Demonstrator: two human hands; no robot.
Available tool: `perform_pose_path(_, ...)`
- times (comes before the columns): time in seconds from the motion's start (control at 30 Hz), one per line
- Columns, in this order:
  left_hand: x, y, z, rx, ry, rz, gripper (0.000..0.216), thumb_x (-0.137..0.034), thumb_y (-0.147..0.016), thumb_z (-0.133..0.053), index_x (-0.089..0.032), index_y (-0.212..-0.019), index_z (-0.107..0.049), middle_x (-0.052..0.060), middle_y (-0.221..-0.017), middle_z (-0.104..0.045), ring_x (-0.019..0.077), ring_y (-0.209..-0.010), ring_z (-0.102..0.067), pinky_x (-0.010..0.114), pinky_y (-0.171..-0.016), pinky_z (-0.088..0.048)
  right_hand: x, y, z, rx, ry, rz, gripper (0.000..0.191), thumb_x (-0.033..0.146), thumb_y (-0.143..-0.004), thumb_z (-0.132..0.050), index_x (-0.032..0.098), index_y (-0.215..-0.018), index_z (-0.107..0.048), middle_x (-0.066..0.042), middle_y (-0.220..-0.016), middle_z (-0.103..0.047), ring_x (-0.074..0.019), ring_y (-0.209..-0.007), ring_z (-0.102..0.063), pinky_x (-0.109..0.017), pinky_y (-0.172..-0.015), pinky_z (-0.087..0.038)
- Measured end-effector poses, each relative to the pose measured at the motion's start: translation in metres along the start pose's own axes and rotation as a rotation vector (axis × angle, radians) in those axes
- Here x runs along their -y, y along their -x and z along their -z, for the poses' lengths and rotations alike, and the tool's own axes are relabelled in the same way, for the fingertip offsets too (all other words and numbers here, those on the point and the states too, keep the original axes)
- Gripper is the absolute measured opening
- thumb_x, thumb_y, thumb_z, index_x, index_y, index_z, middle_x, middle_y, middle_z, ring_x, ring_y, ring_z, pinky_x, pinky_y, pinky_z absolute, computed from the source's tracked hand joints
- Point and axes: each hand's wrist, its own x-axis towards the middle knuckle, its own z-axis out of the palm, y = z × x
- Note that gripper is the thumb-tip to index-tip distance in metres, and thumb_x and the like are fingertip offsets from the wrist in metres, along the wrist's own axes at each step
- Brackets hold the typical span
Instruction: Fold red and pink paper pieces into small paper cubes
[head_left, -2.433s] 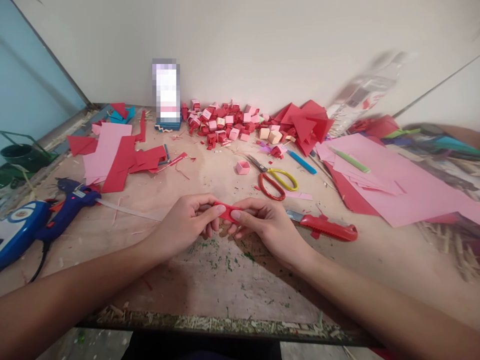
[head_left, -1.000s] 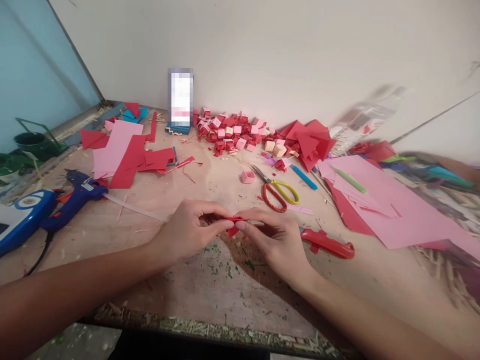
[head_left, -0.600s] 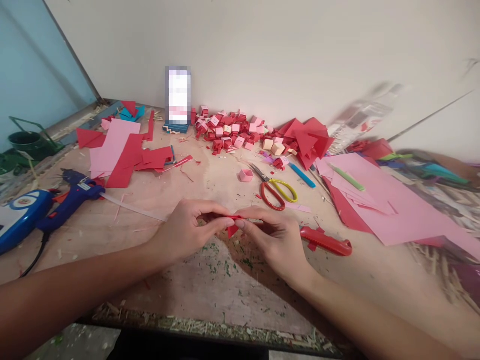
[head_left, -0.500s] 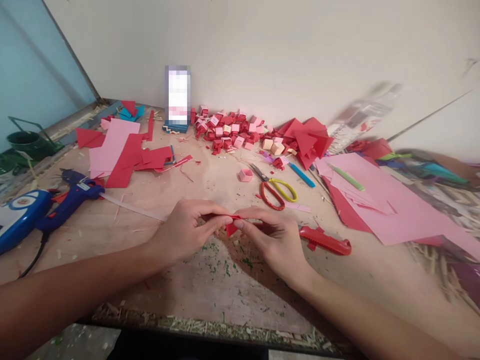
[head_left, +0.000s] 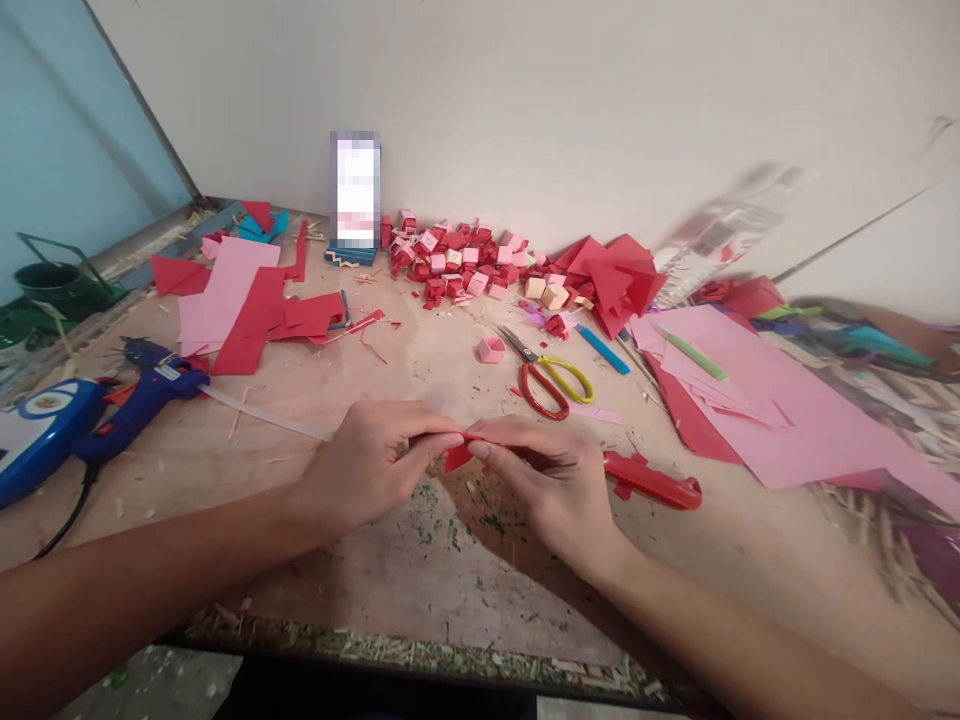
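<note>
Between my two hands is a small piece of red paper (head_left: 457, 457), pinched at its upper edge above the table. My left hand (head_left: 386, 450) is closed on its left side, thumb on the near face. On the other side my right hand (head_left: 559, 470) grips it the same way, the two thumb tips almost meeting. Most of the paper is hidden by fingers. Just right of my right hand lies a red utility knife (head_left: 656, 482). Beyond the hands are scissors (head_left: 547, 375) with one red and one yellow handle, and a small pink paper box (head_left: 491, 350).
A heap of small red and pink paper boxes (head_left: 465, 255) lies against the wall beside a phone (head_left: 355, 190). At left are a blue glue gun (head_left: 154, 385) and cut paper sheets (head_left: 247, 320). Pink sheets (head_left: 795, 400), a blue pen (head_left: 604, 350) and a plastic bottle (head_left: 727, 235) are at right.
The red paper's lower flap has tilted and shifted slightly left between my fingers. Both hands keep their pinch, with only small finger movements.
</note>
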Motion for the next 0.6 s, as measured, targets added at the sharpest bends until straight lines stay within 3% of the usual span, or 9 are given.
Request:
perform_pose_path(0.17, -0.0025, -0.0022, 0.0011, 0.021, 0.063, 0.043, 0.017, -0.017, -0.097, -0.064, -0.018, -0.085, -0.078, 0.0, -0.079, -0.079, 0.0121, -0.067, -0.069, 0.023, -0.068, -0.051, 0.002, -0.0003, 0.001, 0.007, 0.001, -0.028, 0.012, 0.022, -0.089, -0.076, 0.026, -0.082, -0.085, -0.003, -0.085, -0.082, -0.0216, -0.077, -0.074, -0.034, -0.072, -0.058)
perform_pose_path(0.33, -0.003, -0.0028, 0.0005, 0.079, 0.204, 0.182, 0.016, -0.019, -0.095, -0.065, -0.018, -0.085, -0.077, -0.001, -0.075, -0.076, 0.0114, -0.065, -0.066, 0.022, -0.063, -0.05, 0.0064, -0.0007, 0.0019, 0.014, 0.001, -0.069, 0.016, 0.026, -0.09, -0.073, 0.024, -0.081, -0.086, -0.004, -0.08, -0.08, -0.0206, -0.073, -0.072, -0.033, -0.07, -0.057)
perform_pose_path(0.43, -0.0023, -0.0036, 0.0005, 0.091, 0.303, 0.273, 0.016, -0.023, -0.095, -0.065, -0.018, -0.085, -0.077, -0.001, -0.072, -0.074, 0.0111, -0.063, -0.063, 0.022, -0.062, -0.05, 0.0062, -0.0014, 0.0014, 0.023, -0.015, -0.146, 0.015, 0.03, -0.09, -0.074, 0.023, -0.084, -0.086, -0.003, -0.076, -0.078, -0.0161, -0.062, -0.065, -0.028, -0.061, -0.054)
perform_pose_path(0.6, 0.0002, -0.008, 0.0031, 0.076, 0.45, 0.395, 0.02, -0.029, -0.095, -0.066, -0.016, -0.082, -0.074, -0.001, -0.065, -0.068, 0.0113, -0.059, -0.062, 0.021, -0.057, -0.052, 0.0019, -0.0037, 0.001, 0.171, -0.089, -0.294, 0.019, 0.035, -0.089, -0.075, 0.019, -0.091, -0.085, -0.003, -0.074, -0.075, -0.0111, -0.053, -0.055, -0.023, -0.047, -0.045)
